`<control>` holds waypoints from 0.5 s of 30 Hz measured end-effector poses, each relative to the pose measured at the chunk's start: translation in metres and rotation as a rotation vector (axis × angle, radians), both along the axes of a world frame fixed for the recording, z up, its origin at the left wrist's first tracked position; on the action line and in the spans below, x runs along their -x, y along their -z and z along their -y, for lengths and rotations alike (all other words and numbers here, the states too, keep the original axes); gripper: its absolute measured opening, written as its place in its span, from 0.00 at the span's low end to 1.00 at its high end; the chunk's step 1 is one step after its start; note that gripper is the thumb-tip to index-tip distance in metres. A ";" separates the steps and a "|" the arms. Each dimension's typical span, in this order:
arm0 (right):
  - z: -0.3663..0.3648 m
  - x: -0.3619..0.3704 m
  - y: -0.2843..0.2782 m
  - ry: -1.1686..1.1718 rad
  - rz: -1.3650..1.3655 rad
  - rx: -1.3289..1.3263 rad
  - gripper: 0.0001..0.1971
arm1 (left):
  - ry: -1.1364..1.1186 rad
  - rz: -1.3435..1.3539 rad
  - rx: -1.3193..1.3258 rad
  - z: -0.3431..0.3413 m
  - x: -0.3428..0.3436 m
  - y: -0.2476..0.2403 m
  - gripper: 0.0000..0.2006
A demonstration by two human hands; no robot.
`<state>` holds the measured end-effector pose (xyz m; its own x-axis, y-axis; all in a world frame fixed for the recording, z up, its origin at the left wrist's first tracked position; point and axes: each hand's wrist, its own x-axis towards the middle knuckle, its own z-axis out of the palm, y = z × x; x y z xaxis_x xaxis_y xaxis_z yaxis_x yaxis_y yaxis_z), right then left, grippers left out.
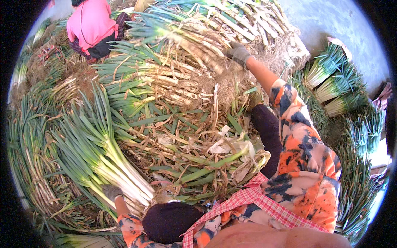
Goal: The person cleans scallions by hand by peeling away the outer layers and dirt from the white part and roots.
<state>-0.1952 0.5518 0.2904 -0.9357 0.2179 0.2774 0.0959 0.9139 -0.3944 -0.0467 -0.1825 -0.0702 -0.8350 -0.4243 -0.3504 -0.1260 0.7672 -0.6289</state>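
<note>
My right hand (238, 53), in a grey glove, reaches far forward and grips an unpeeled green onion stalk (198, 47) on the big heap of dirty onions (165, 78); the stalk is blurred. My left hand (111, 191), also gloved, rests at the white root ends of a pile of cleaned green onions (103, 157) lying at my left. Whether its fingers hold anything is hard to tell. Peeled skins and trimmed leaves (198, 153) lie between my knees.
A person in a pink top (93, 27) crouches at the far left, back turned. Tied bundles of cleaned onions (337, 82) are stacked at the right on a grey floor (331, 20). More onion rows (29, 144) ring the left side.
</note>
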 end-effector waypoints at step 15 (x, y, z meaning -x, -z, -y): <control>0.122 -0.320 0.062 0.042 -0.388 0.417 0.21 | 0.222 -0.550 -2.043 -0.276 0.016 -0.333 0.35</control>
<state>0.1251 0.4301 0.2288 -0.7708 0.4177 0.4810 -0.0945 0.6717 -0.7348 -0.0631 0.0931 0.2630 -0.9576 0.2385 0.1618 0.2064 0.1756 0.9626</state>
